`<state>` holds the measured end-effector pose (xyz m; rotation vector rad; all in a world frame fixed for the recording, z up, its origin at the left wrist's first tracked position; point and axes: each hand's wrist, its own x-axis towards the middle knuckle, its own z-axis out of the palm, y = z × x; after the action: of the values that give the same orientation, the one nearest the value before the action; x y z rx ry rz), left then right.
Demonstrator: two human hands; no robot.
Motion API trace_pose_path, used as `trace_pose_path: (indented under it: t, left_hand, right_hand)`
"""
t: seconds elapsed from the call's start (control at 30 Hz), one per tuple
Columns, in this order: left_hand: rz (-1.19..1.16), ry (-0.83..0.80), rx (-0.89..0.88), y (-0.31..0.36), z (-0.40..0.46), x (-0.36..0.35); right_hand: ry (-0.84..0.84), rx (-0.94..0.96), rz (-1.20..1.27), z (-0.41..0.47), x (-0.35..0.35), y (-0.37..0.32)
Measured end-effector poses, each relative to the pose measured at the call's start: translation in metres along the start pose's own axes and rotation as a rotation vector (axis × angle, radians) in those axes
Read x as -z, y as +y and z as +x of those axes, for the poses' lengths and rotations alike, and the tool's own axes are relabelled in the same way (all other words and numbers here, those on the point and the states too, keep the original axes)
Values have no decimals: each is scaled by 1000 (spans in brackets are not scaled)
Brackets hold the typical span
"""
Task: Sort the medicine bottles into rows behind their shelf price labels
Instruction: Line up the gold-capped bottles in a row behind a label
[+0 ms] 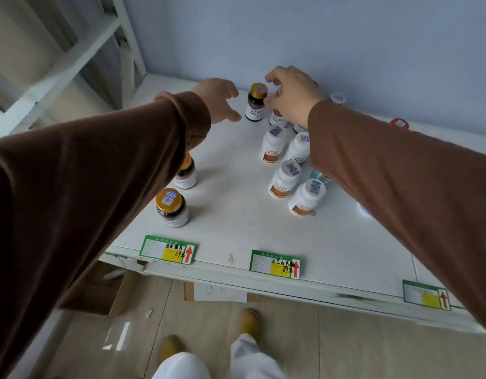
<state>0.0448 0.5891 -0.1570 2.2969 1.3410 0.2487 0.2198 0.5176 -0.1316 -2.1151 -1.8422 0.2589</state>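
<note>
Brown sleeves cover both arms, reaching over a white shelf toward its back wall. Left hand hovers with fingers spread apart, empty, just left of a dark gold-capped bottle standing upright at the back. Right hand is curled, fingertips near that bottle's cap; contact can't be confirmed, and whether it grips anything underneath can't be told. A second dark bottle sits right below the right hand, cap hidden by the hand, only its white label showing.

Two more gold-capped bottles stand on the left side: near one fully visible, the one behind it half hidden by the left sleeve. Both are lined up behind the left price label, green with yellow patch and red arrow, handwritten 69.

Four white bottles with white caps stand in a loose cluster mid-shelf, behind the middle price label, handwritten 89. Printed text on the bottles is too small to read.

Right sleeve blocks several items: a bluish cap peeks out beside the forearm, a white cap and a red-ringed object show above it, type unclear. A third price label at the right front edge is blurred, no writing legible.

Below the shelf edge: wood-look floor, cardboard box, two tan shoes, white trousers, cut off by the frame.
</note>
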Motion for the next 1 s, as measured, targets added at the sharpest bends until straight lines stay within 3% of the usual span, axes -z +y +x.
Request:
trace_pose_path:
  t: [0.33,0.77,1.0]
  left_hand:
    - [-116,-26,124,-15,63,-46]
    - [-143,-23,72,-13,96,-69]
    - [-381,12,45,-6,67,-35]
  right_hand:
    - [-118,76,-50,62,-25,27]
    - [-159,109,-56,85,-41,33]
    - [-85,81,191,66,-4,28]
